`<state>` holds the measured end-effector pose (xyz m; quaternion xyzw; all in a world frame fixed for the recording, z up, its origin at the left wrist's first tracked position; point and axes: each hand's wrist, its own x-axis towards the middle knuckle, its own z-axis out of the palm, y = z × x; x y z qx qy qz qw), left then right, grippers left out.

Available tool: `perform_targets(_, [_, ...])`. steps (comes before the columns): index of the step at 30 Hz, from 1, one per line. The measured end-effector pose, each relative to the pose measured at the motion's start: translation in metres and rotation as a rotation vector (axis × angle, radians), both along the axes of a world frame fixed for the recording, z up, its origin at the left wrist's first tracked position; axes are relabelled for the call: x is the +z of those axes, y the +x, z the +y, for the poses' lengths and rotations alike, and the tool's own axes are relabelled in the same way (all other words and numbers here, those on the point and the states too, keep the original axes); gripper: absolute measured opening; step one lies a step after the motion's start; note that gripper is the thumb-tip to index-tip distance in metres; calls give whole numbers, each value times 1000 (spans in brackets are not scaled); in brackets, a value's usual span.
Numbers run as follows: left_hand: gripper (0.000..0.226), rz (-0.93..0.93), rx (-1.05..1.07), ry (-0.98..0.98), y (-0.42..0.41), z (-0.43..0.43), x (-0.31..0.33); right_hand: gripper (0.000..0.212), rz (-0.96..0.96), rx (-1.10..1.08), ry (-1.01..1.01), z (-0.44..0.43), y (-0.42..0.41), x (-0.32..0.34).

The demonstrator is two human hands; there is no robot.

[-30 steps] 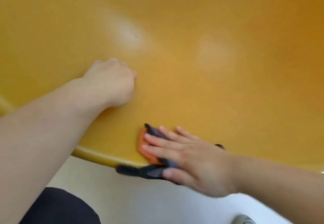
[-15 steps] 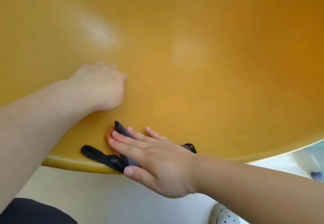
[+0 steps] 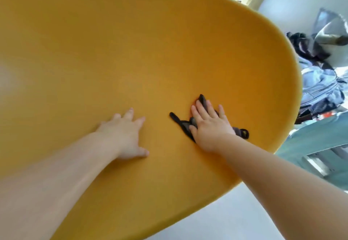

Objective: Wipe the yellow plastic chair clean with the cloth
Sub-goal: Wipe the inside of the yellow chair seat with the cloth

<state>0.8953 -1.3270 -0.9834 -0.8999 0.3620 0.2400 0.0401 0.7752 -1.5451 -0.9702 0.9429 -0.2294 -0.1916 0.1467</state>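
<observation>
Both hands have moved since half a second ago. The right hand (image 3: 209, 127) has pushed the cloth (image 3: 203, 101) away from the rim, and it now lies well inside the yellow surface of the chair (image 3: 131, 51). The left hand (image 3: 124, 136), which was curled like a loose fist, now lies flat with its fingers spread, and it grasps nothing. The right hand is also flat: its straight fingers press the dark cloth down on the plastic and do not close around it. One strap-like end of the cloth shows to the left of the hand and another end shows near the wrist.

I judge that the wiping is in progress and that the stroke goes from the rim toward the middle (how much of the surface is already clean, I cannot tell). The left hand seems to steady the chair. Bags (image 3: 318, 89) lie beyond the chair at the right, and the pale floor (image 3: 235, 217) is below.
</observation>
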Motion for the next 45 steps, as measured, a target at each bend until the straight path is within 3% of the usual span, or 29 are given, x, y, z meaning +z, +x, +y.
perform_targets(3, [139, 25, 24, 50, 9, -13, -3, 66, 129, 283, 250, 48, -36, -1])
perform_targets(5, [153, 41, 39, 86, 15, -22, -1, 65, 223, 405, 314, 43, -58, 15])
perform_targets(7, [161, 58, 42, 136, 19, -31, 4, 65, 230, 398, 164, 0, -60, 34])
perform_targets(11, [165, 30, 5, 241, 20, -49, 10, 70, 84, 201, -433, -109, -3, 93])
perform_targets(13, [160, 22, -15, 278, 19, -57, 12, 71, -49, 86, -518, -127, 28, 102])
perform_targets(17, [152, -4, -52, 309, 22, -64, 12, 71, -215, -45, -285, -77, 67, 33])
perform_targets(21, [146, 4, -55, 339, 21, -68, 16, 67, -66, 167, 145, 4, 52, -20])
perform_targets(23, [145, 4, -63, 353, 20, -70, 17, 65, 43, 308, 226, 11, 18, -15])
perform_targets(25, [147, 9, -71, 366, 21, -71, 18, 64, 97, 372, 184, -9, -14, 2])
perform_targets(27, [148, 7, -80, 376, 21, -71, 20, 65, 72, 327, -6, -50, -20, 28])
perform_targets(30, [147, -22, -121, 398, 20, -70, 19, 69, -49, 193, -337, -108, 16, 71])
perform_targets(33, [135, -74, -175, 337, 29, -60, 16, 70, -237, 98, -475, -131, 67, 80])
perform_targets(36, [129, -241, -142, 144, 53, -45, 21, 74, -354, 53, -326, -111, 110, 52])
perform_targets(38, [151, -338, -39, 148, 75, -42, 24, 73, -274, 173, -115, -73, 129, 15])
perform_targets(41, [173, -296, 85, 238, 102, -47, 23, 66, -162, 389, 93, -26, 126, -23])
perform_targets(43, [180, -249, 95, 262, 110, -58, 22, 67, -130, 461, 28, -42, 122, -17])
perform_targets(45, [183, -217, 94, 291, 111, -68, 20, 70, -199, 446, -196, -85, 129, 9])
